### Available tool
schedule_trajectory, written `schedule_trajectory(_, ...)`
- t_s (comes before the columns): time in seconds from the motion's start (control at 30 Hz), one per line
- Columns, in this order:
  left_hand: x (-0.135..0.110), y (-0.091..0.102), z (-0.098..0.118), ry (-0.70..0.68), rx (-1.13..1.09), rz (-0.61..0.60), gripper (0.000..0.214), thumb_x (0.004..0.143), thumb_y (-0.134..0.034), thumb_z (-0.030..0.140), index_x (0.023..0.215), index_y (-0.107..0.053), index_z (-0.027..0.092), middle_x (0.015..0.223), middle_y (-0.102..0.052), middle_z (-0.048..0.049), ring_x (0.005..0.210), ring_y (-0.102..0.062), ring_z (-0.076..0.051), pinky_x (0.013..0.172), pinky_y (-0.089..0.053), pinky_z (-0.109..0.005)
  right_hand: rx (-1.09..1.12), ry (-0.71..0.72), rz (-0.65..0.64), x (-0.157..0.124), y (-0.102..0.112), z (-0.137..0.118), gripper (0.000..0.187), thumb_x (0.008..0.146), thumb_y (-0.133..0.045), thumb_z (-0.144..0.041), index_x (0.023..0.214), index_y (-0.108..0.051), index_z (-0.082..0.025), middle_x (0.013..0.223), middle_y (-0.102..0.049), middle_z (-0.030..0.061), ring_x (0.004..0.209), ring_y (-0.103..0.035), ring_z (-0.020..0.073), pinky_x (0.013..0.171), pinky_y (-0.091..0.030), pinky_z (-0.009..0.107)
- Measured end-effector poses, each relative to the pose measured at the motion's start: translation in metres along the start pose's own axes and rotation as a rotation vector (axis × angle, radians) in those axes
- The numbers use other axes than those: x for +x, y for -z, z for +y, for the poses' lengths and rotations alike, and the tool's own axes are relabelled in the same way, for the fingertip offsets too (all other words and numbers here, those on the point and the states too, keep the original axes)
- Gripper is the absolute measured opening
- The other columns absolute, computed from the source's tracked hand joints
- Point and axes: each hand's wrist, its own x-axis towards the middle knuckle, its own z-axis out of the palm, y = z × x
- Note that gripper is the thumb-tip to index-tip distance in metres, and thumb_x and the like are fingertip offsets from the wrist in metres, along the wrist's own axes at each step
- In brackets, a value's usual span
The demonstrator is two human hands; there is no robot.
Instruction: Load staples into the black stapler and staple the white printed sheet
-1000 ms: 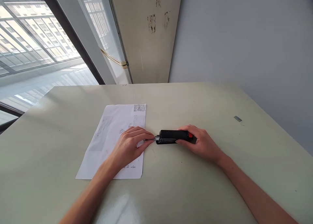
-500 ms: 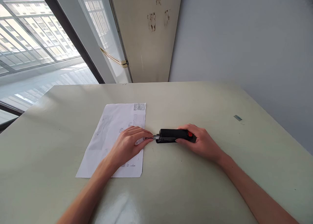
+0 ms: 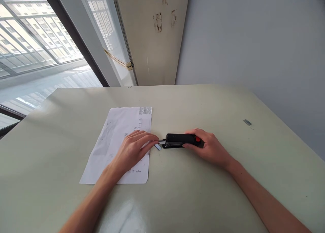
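A black stapler (image 3: 179,141) with a red end lies flat on the pale table (image 3: 177,192), its mouth pointing left. My right hand (image 3: 207,147) is wrapped round its rear end. My left hand (image 3: 134,149) rests on a printed sheet of paper (image 3: 114,138), fingers pinched on a small strip of staples (image 3: 157,146) right at the stapler's mouth. The strip tilts down toward the table.
A second small strip of staples (image 3: 247,122) lies on the table at the far right. Beyond the table's far edge stand a worn cabinet (image 3: 152,36) and a large window (image 3: 38,50); a grey wall (image 3: 254,40) runs along the right.
The staple strip at the stapler's mouth has tilted and now shows below my left fingertips. Both hands have hardly moved.
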Motion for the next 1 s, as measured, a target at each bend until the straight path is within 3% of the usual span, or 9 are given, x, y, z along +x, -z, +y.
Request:
schedule_trajectory(0.23, 0.003, 0.005, 0.003, 0.007, -0.029, -0.008, 0.015, 0.104, -0.061, 0.030, 0.102, -0.074, 0.023, 0.096, -0.074, -0.0043, 0.088, -0.065, -0.019, 0.084, -0.051, -0.036, -0.017, 0.010, 0.002, 0.000, 0.001, 0.001, 0.025, 0.098, -0.066, -0.051, 0.114, -0.070, -0.031, 0.095, -0.073, 0.0026, 0.083, -0.062, 0.0220, 0.071, -0.050, 0.034)
schedule_trajectory(0.47, 0.000, 0.020, 0.000, -0.042, 0.045, -0.249, 0.018, 0.093, -0.075, 0.047, 0.103, -0.081, 0.033, 0.122, -0.062, -0.0075, 0.106, -0.054, -0.025, 0.091, -0.050, -0.040, -0.007, 0.015, 0.009, 0.000, 0.001, 0.001, 0.024, 0.098, -0.067, -0.050, 0.114, -0.069, -0.032, 0.093, -0.071, 0.0009, 0.084, -0.062, 0.0218, 0.072, -0.050, 0.034)
schedule_trajectory(0.57, 0.000, 0.019, 0.000, -0.040, 0.052, -0.278, 0.015, 0.096, -0.072, 0.044, 0.096, -0.080, 0.032, 0.135, -0.058, -0.0071, 0.118, -0.050, -0.028, 0.096, -0.049, -0.043, -0.005, 0.018, 0.008, 0.000, 0.001, 0.001, 0.023, 0.097, -0.068, -0.049, 0.114, -0.069, -0.033, 0.093, -0.071, 0.0004, 0.083, -0.062, 0.0217, 0.069, -0.049, 0.033)
schedule_trajectory(0.67, 0.002, 0.016, 0.005, -0.040, 0.004, -0.239, 0.017, 0.100, -0.067, 0.038, 0.092, -0.078, 0.027, 0.134, -0.060, -0.0073, 0.122, -0.050, -0.028, 0.099, -0.048, -0.044, -0.005, 0.021, 0.011, 0.000, 0.001, 0.001, 0.022, 0.097, -0.068, -0.048, 0.114, -0.069, -0.033, 0.092, -0.071, 0.0000, 0.082, -0.061, 0.0212, 0.069, -0.048, 0.032)
schedule_trajectory(0.73, 0.002, 0.015, 0.008, 0.013, -0.093, -0.180, 0.015, 0.102, -0.066, 0.035, 0.095, -0.074, 0.025, 0.126, -0.065, -0.0075, 0.116, -0.056, -0.025, 0.097, -0.049, -0.041, -0.006, 0.020, 0.011, 0.000, 0.001, 0.001, 0.022, 0.097, -0.069, -0.047, 0.114, -0.069, -0.033, 0.092, -0.071, -0.0002, 0.082, -0.060, 0.0208, 0.069, -0.048, 0.032)
schedule_trajectory(0.83, 0.003, 0.017, 0.012, 0.224, -0.295, -0.103, 0.014, 0.104, -0.060, 0.034, 0.104, -0.067, 0.022, 0.098, -0.071, -0.0030, 0.084, -0.064, -0.016, 0.074, -0.051, -0.029, -0.001, 0.012, 0.007, 0.000, 0.000, 0.001, 0.022, 0.097, -0.069, -0.047, 0.114, -0.069, -0.033, 0.093, -0.071, -0.0005, 0.083, -0.060, 0.0204, 0.070, -0.048, 0.032)
schedule_trajectory(0.9, 0.002, 0.019, 0.013, 0.349, -0.380, -0.087, 0.017, 0.106, -0.056, 0.036, 0.107, -0.066, 0.022, 0.081, -0.067, 0.0013, 0.065, -0.057, -0.012, 0.060, -0.045, -0.025, -0.001, 0.008, 0.009, 0.000, 0.000, 0.001, 0.022, 0.097, -0.069, -0.047, 0.113, -0.069, -0.033, 0.093, -0.071, -0.0004, 0.083, -0.061, 0.0205, 0.070, -0.048, 0.032)
schedule_trajectory(1.0, 0.003, 0.020, 0.012, 0.408, -0.421, -0.068, 0.027, 0.108, -0.050, 0.039, 0.111, -0.072, 0.024, 0.078, -0.060, 0.0016, 0.060, -0.049, -0.010, 0.057, -0.042, -0.025, -0.003, 0.003, 0.007, 0.000, 0.000, 0.000, 0.023, 0.097, -0.068, -0.048, 0.114, -0.070, -0.032, 0.093, -0.071, 0.0005, 0.083, -0.061, 0.0210, 0.070, -0.048, 0.033)
